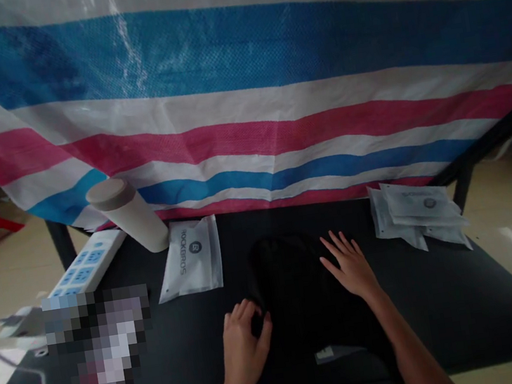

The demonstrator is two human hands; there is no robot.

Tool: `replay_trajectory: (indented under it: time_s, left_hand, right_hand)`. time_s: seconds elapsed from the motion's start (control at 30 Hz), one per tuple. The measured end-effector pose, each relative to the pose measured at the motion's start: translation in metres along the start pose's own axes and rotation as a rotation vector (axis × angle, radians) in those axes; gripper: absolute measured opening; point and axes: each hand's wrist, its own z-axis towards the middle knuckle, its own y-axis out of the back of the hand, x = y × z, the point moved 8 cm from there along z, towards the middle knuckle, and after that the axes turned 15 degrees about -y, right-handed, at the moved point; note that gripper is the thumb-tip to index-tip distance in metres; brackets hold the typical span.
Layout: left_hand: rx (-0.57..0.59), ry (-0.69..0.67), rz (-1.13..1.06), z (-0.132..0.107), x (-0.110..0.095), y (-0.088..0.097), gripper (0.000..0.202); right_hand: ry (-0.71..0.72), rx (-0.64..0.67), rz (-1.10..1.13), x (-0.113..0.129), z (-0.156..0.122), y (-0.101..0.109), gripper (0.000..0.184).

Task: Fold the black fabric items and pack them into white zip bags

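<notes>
A black cloth item (294, 289) lies flat on the black table (467, 289), hard to tell from the dark top; a small grey label (331, 353) shows near its front edge. My left hand (243, 348) pinches the cloth's left edge with curled fingers. My right hand (349, 264) lies flat on the cloth's right side, fingers spread. A white plastic pouch with a printed logo (191, 256) rests just left of the cloth.
A stack of white pouches (416, 213) sits at the table's back right. A beige cylinder bottle (129, 214) and a white-blue power strip (87, 265) stand at the back left. A striped blue, pink and white tarp (243, 104) hangs behind. A blurred patch covers the front left.
</notes>
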Motion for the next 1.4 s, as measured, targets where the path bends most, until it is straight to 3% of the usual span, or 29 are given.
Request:
replay_trajectory:
  time_s: [0.27,0.57,0.7,0.73,0.8,0.9,1.0,1.07,1.2,1.33,1.4]
  left_hand:
    - [-0.010,0.057,-0.049,0.001,0.004,0.001,0.019]
    - [-0.255,0.001,-0.014,0.008,0.004,0.017,0.017]
    - [-0.411,-0.088,-0.091,0.028,-0.024,0.033,0.020]
    - [-0.389,-0.138,-0.094,0.036,-0.039,0.032,0.019]
    - [-0.223,-0.294,-0.074,0.055,-0.077,0.018,0.016]
    - [0.144,-0.473,0.032,0.069,-0.118,-0.029,0.025]
    - [0.308,-0.483,0.152,0.067,-0.119,-0.065,0.057]
    - [0.336,-0.497,0.195,0.062,-0.115,-0.073,0.069]
    - [0.337,-0.556,0.177,0.049,-0.114,-0.052,0.077]
    - [0.296,-0.533,0.177,0.037,-0.095,-0.014,0.046]
    - [0.328,-0.528,0.189,0.030,-0.081,-0.006,0.045]
  right_hand:
    - [-0.003,-0.015,0.000,0.001,-0.001,0.002,0.061]
    - [-0.011,-0.084,0.004,0.013,-0.002,0.004,0.059]
    - [-0.020,-0.055,0.020,0.027,0.001,0.006,0.059]
    - [-0.014,-0.044,0.029,0.030,0.002,0.006,0.060]
    - [-0.004,-0.026,0.050,0.034,0.004,0.007,0.060]
    - [0.012,-0.015,0.079,0.036,0.004,0.008,0.059]
    - [0.017,-0.025,0.135,0.036,0.005,0.009,0.059]
    - [0.033,-0.036,0.205,0.036,0.006,0.012,0.058]
    - [0.150,-0.047,0.462,0.033,0.000,0.038,0.055]
    - [0.212,-0.094,0.609,0.012,-0.033,0.080,0.041]
    - [0.249,-0.059,0.571,0.002,-0.061,0.090,0.032]
